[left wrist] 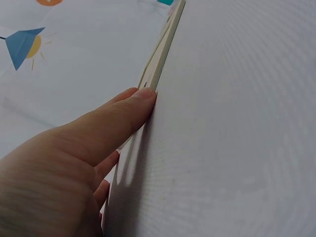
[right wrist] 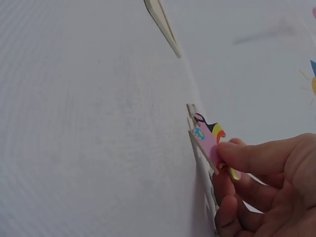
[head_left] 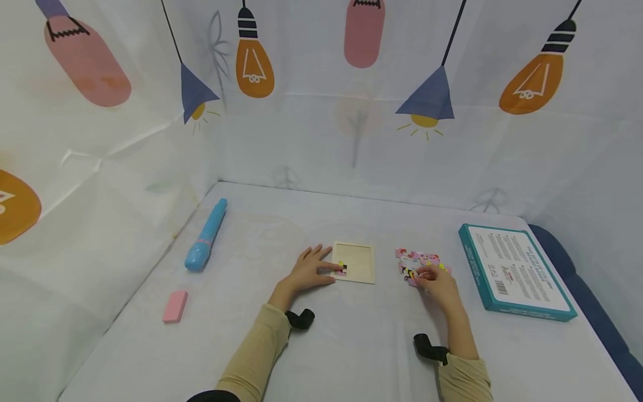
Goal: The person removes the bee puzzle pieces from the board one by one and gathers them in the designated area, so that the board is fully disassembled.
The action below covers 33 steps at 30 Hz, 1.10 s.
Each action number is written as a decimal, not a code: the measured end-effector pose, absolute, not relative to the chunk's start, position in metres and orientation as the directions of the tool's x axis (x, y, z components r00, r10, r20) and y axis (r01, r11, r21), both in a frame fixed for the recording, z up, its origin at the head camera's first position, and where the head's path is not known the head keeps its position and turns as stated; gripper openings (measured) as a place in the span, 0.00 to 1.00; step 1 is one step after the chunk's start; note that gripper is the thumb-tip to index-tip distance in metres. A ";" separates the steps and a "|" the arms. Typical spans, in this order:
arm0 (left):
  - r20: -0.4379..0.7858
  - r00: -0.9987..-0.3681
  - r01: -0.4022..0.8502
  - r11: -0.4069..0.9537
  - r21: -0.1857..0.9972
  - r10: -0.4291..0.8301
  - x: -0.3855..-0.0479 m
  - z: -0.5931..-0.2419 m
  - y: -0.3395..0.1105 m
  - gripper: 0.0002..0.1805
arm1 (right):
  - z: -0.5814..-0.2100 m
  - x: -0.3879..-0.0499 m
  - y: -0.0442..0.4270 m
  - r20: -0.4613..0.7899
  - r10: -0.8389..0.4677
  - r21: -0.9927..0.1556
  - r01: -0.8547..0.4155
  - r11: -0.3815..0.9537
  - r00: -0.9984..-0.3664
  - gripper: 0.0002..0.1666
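A shallow wooden puzzle tray [head_left: 360, 261] lies on the white table, with one printed puzzle piece [head_left: 343, 272] in its lower left corner. My left hand [head_left: 307, 272] rests at the tray's left side, fingers spread, the index fingertip on that piece. In the left wrist view the thumb [left wrist: 126, 111] touches the tray's edge. To the right of the tray, my right hand [head_left: 443, 287] pinches a pink, yellow and black puzzle piece [right wrist: 207, 142] between thumb and fingers. Several loose pink puzzle pieces [head_left: 408, 254] lie around and beneath that hand, partly hidden by it.
A teal and white box [head_left: 519, 268] lies at the right of the table. On the left are a blue pen-like object [head_left: 207, 234] and a pink block [head_left: 175, 306]. A white printed curtain [head_left: 311, 139] hangs behind and along the left; a dark blue chair [head_left: 557, 251] stands past the right edge.
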<state>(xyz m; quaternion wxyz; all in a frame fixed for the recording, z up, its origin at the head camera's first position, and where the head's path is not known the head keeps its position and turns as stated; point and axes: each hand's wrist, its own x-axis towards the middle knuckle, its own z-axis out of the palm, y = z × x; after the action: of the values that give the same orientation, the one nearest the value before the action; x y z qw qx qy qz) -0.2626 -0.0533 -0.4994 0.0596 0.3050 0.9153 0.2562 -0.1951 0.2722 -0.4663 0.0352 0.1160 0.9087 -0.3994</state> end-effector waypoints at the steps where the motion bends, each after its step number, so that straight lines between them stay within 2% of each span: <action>1: 0.046 -0.807 0.528 0.683 0.504 0.589 -0.263 -0.500 -0.053 0.20 | -0.466 -0.194 0.274 -0.168 0.193 -0.707 0.254 0.660 -0.967 0.15; 6: 0.051 -0.804 0.535 0.683 0.497 0.593 -0.263 -0.501 -0.053 0.20 | -0.465 -0.192 0.279 -0.198 0.232 -0.666 0.305 0.681 -0.952 0.16; 20: 0.044 -0.805 0.531 0.685 0.499 0.592 -0.263 -0.501 -0.053 0.20 | -0.469 -0.196 0.282 -0.164 0.280 -0.594 0.321 0.738 -0.946 0.14; 23: 0.048 -0.805 0.534 0.687 0.493 0.592 -0.264 -0.501 -0.053 0.20 | -0.470 -0.197 0.280 -0.117 0.280 -0.595 0.293 0.748 -0.953 0.14; 27: 0.046 -0.806 0.534 0.693 0.485 0.590 -0.264 -0.503 -0.053 0.20 | -0.466 -0.201 0.273 -0.074 0.264 -0.695 0.239 0.678 -0.962 0.19; 33: 0.041 -0.806 0.535 0.696 0.478 0.591 -0.264 -0.502 -0.052 0.20 | -0.460 -0.212 0.252 -0.079 0.207 -0.880 0.166 0.444 -0.975 0.23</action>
<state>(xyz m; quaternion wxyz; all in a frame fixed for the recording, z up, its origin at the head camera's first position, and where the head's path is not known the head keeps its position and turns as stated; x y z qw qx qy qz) -0.2638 -0.0521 -0.5018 0.0577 0.3063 0.9191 0.2409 -0.2125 0.2517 -0.4602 -0.0200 0.1097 0.8496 -0.5155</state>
